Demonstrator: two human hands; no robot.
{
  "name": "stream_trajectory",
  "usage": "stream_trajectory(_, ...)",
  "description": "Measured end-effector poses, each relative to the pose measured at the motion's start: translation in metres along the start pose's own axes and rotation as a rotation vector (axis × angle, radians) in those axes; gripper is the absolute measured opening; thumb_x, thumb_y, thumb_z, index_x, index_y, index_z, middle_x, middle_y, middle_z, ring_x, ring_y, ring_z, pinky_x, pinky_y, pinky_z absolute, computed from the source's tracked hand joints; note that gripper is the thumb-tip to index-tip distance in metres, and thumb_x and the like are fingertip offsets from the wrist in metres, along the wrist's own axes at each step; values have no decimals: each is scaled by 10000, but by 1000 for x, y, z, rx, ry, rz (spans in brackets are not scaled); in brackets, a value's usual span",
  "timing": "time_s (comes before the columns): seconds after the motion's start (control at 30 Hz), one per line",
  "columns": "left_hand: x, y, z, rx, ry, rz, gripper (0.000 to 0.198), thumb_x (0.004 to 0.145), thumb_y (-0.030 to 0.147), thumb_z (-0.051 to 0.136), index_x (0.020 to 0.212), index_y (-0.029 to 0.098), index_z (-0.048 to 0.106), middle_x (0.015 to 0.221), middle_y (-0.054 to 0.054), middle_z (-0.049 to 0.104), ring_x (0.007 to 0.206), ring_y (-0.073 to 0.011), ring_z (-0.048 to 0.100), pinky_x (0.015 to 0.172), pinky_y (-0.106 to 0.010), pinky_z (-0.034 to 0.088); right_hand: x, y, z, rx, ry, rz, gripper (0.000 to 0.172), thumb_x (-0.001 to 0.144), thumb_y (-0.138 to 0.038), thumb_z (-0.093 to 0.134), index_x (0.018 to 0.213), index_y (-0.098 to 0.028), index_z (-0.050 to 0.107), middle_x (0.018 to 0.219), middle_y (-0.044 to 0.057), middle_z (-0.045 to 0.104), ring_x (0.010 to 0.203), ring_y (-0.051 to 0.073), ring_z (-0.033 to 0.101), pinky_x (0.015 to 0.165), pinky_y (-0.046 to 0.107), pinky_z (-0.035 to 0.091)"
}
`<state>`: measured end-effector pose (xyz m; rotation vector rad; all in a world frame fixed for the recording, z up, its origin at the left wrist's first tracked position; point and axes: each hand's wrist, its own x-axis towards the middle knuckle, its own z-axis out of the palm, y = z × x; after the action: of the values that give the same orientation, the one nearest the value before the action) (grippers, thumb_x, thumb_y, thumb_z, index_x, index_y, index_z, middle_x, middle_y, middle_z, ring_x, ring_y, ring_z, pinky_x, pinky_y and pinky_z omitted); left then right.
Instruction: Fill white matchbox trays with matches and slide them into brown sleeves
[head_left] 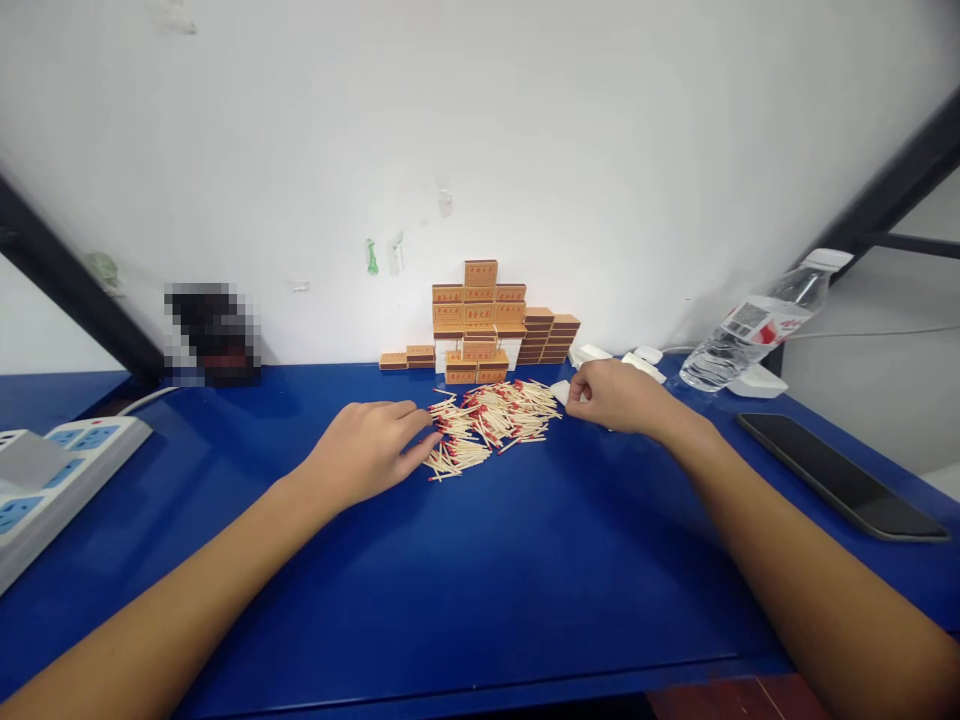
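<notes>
A loose pile of red-tipped matches (pixel 499 415) lies on the blue tabletop. My left hand (pixel 371 450) reaches to its left edge, thumb and fingers apart and nothing held. On the pile's right side, my right hand (pixel 622 395) is closed in a pinch at the edge of a small white piece (pixel 561 392), whose full shape is partly hidden by the fingers. Behind the matches, orange matchboxes (pixel 478 315) are stacked in a stepped tower against the wall, with white parts showing under the middle tiers. More matchboxes (pixel 551 338) stand in columns at the right.
Several white pieces (pixel 643 366) lie behind my right hand. A tilted plastic water bottle (pixel 757 325) and a dark phone (pixel 840 475) are at the right. A white power strip (pixel 82 470) lies at the left, near a pixelated dark object (pixel 214 335). The white wall (pixel 315 180) bounds the back.
</notes>
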<state>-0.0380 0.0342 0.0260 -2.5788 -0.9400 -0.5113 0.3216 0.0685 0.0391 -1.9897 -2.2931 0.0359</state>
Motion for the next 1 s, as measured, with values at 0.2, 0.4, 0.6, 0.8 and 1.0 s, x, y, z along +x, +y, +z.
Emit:
stream_trajectory(0.2, 0, 12, -1, 3, 26, 11, 354, 1087, 387, 492, 957, 173, 742, 797, -38, 753, 678, -196, 715, 541, -307, 422, -24, -13, -27, 127, 167, -236, 99, 795, -187, 640, 745, -198, 724, 799, 64, 689, 713, 189, 583, 653, 315, 392)
stream_trajectory(0.4, -1, 35, -4, -225, -16, -29, 475, 975, 600, 630, 1162, 174, 726, 896, -52, 803, 747, -248, 764, 609, -347, 515, -68, -82, -27, 418, -255, -669, 172, 763, -40, 668, 783, -198, 731, 809, -5, 667, 722, 127, 589, 682, 262, 419)
stream_trajectory(0.6, -2, 47, -6, -348, -263, -1, 551, 913, 669, 661, 1188, 194, 719, 1029, -68, 814, 864, -307, 788, 693, -403, 571, -56, -80, -12, 459, -149, -644, 98, 900, -180, 681, 848, -211, 758, 782, -8, 656, 712, 133, 574, 671, 280, 413)
stream_trajectory(0.8, -4, 50, -1, -350, -238, -15, 527, 909, 631, 680, 1206, 197, 719, 1135, -78, 810, 938, -312, 790, 767, -414, 587, 4, -21, 9, 372, 305, -240, 279, 904, -438, 681, 966, -183, 776, 834, 64, 678, 707, 193, 565, 654, 337, 415)
stream_trajectory(1.0, -5, 51, 1, -324, -212, 11, 477, 919, 620, 679, 1120, 191, 743, 1095, -72, 803, 903, -285, 782, 735, -386, 568, 27, -3, 25, 345, 169, -298, 447, 894, -582, 659, 1015, -182, 818, 918, 112, 724, 798, 243, 610, 706, 372, 458)
